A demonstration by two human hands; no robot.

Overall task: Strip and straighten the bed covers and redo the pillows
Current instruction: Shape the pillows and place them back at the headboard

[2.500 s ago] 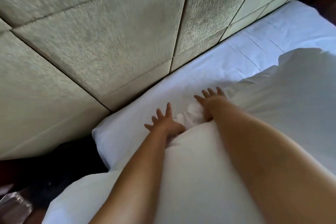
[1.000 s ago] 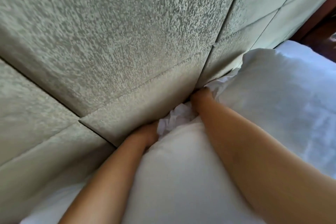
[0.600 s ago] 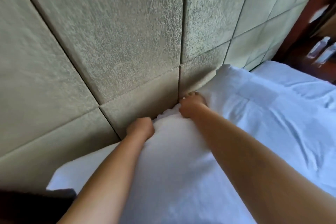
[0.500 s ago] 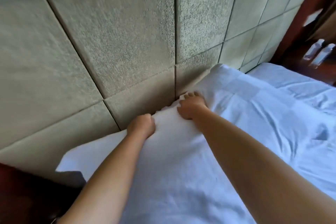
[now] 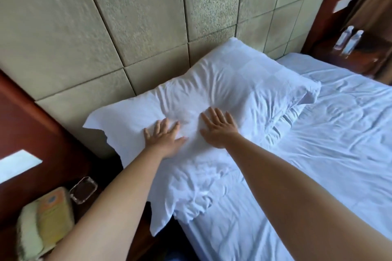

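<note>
At the head of the bed, a person's left hand (image 5: 164, 136) and right hand (image 5: 218, 128) lie flat, fingers spread and gripping nothing, side by side on the middle of a white pillow (image 5: 222, 95). Half a second earlier both fists were curled over the pillow's far edge, jamming it against the padded headboard (image 5: 127, 27); now the hands have let go and drawn back onto its top face, palms pressing into the filling. The pillow lies beyond the fingertips against the headboard, its loose case flap trailing off the mattress edge to the left of the left hand. Right of the right hand, the sheet (image 5: 328, 144) is wrinkled. A telephone (image 5: 42, 222) and a glass ashtray (image 5: 83, 192) sit on the nightstand below the left forearm. The shift suggests placing is done and smoothing has begun; the flap and sheet likely still need tidying.
</note>
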